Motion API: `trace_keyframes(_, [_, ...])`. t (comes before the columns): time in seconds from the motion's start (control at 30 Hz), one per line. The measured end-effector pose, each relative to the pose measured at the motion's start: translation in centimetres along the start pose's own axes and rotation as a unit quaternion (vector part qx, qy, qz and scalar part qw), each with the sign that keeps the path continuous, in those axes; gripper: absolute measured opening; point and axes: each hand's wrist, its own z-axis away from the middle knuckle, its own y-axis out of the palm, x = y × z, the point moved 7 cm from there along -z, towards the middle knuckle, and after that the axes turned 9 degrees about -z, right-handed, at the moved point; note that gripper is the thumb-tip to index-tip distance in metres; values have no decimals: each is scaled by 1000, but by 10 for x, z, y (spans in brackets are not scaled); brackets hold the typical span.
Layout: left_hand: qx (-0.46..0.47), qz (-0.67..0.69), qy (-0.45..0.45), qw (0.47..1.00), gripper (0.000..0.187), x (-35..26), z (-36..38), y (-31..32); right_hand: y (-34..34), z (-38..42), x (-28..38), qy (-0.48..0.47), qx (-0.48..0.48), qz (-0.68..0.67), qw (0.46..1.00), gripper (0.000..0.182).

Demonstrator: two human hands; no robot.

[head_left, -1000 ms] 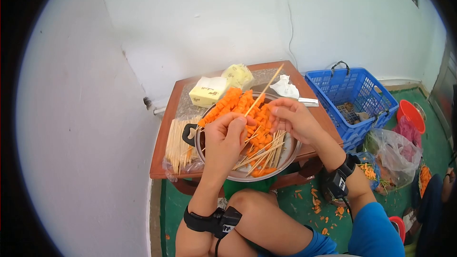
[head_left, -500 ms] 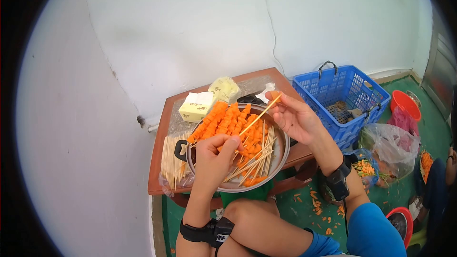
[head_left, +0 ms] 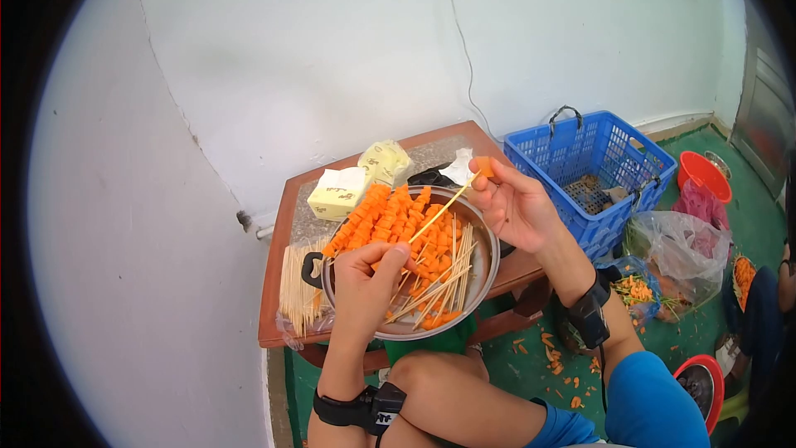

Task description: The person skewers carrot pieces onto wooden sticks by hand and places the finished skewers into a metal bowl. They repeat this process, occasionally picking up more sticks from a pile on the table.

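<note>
A thin bamboo skewer point(head_left: 444, 210) slants up to the right, its lower end pinched in my left hand point(head_left: 365, 286). At its upper tip, my right hand point(head_left: 524, 214) grips an orange carrot piece point(head_left: 485, 167) between thumb and fingers. Both hands are over a wide metal pan point(head_left: 494, 270) with dark handles. Inside it, threaded carrot skewers point(head_left: 365, 220) lie piled at the left. Loose bamboo skewers point(head_left: 452, 286) rest across cut carrot pieces on the pan's right side. Beside my left hand, a bundle of bare skewers point(head_left: 298, 286) lies on plastic wrap.
The pan stands on a small wooden table point(head_left: 278, 282) holding a tissue pack point(head_left: 336, 195) and another yellow pack point(head_left: 387, 162). On the green floor are a blue crate point(head_left: 597, 228), a red basin point(head_left: 705, 176), plastic bags point(head_left: 680, 249) and carrot scraps. Part of another person point(head_left: 761, 328) shows at far right.
The carrot piece in my right hand now shows clearly at the skewer's tip, where fingers mostly covered it before. My left hand keeps its hold, and the view has shifted slightly.
</note>
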Motion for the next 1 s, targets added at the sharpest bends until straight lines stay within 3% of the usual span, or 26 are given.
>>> trace_keyframes(0.63, [16,40,-14,999,24,-3,3,3,2,2,2,-5,19,43,999,26])
trace_keyframes(0.83, [23,6,-6,1000,25,-4,1,3,9,7,7,-43,-5,150,988,21])
trace_keyframes(1.0, [150,187,-140,961,23,16,4,19,16,14,19,-117,-15,257,959,18])
